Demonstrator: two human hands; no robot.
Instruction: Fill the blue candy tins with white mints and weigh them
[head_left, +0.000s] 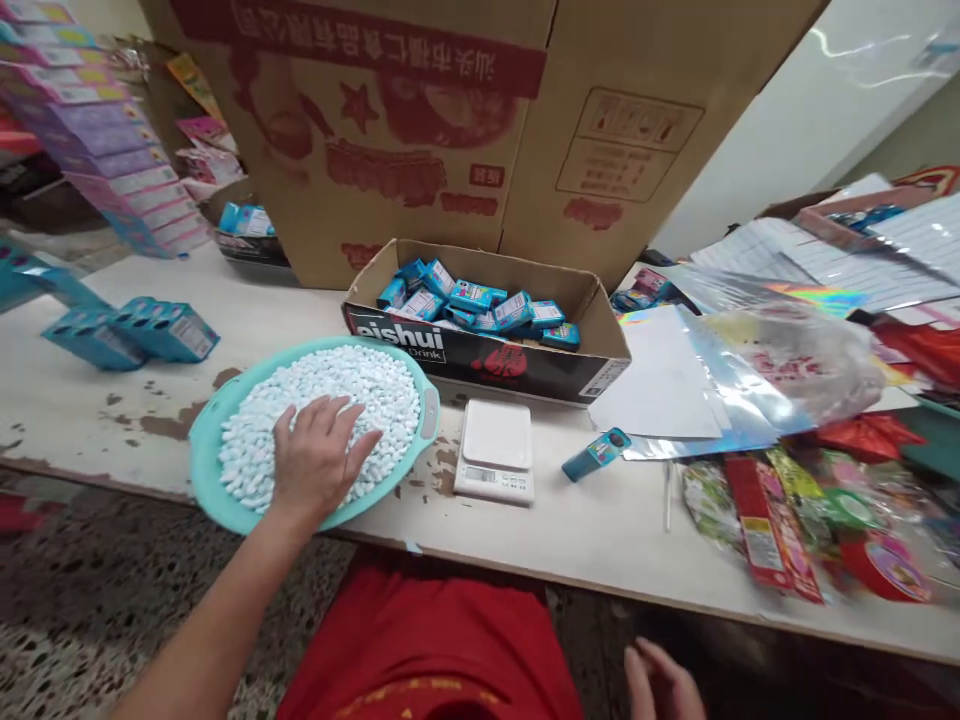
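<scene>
Left hand (319,455): palm down, fingers spread, lying flat on a heap of small white tablets (330,385). Nothing is clamped; the fingers are apart and sunk slightly among the loose pieces. A flat, splayed hand probably suits a loose heap better than a pinch.

The tablets lie under the palm and ahead of the fingertips, filling a teal basin (206,470). The basin sits at the near table (570,530) edge, probably for easy reach.

Off the thumb side, near the basin: a white scale (496,450), pan bare. Beyond it is a cardboard tray (480,355) of blue boxes (480,300). One blue box (598,453) lies alone past the scale, touching the foil bags (720,400).

Right hand (664,685): low, below the table edge, well apart from the basin. Its fingers are loosely parted, with nothing seen in them.
</scene>
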